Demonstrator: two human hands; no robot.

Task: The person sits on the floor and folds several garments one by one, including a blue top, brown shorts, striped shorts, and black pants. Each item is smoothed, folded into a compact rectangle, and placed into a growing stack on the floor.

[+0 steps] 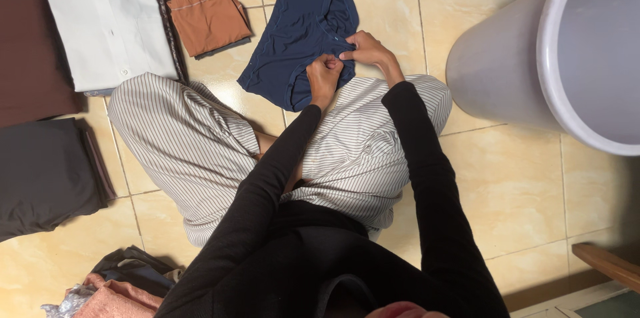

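Folding laundry cross-legged on the floor point(520, 178)

The navy underwear point(300, 31) lies flat on the tiles right in front of the knees, so it's easy to smooth. Left hand point(324, 73) and right hand point(365, 50) both pinch its near edge, fingers closed on the fabric. Folded brown shorts point(208, 18) and a white shirt point(107, 18) sit off to the left, the grey bucket point(533, 58) to the right.

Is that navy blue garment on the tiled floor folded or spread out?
Mostly spread: the navy blue garment lies flat, both hands pinching its near edge.
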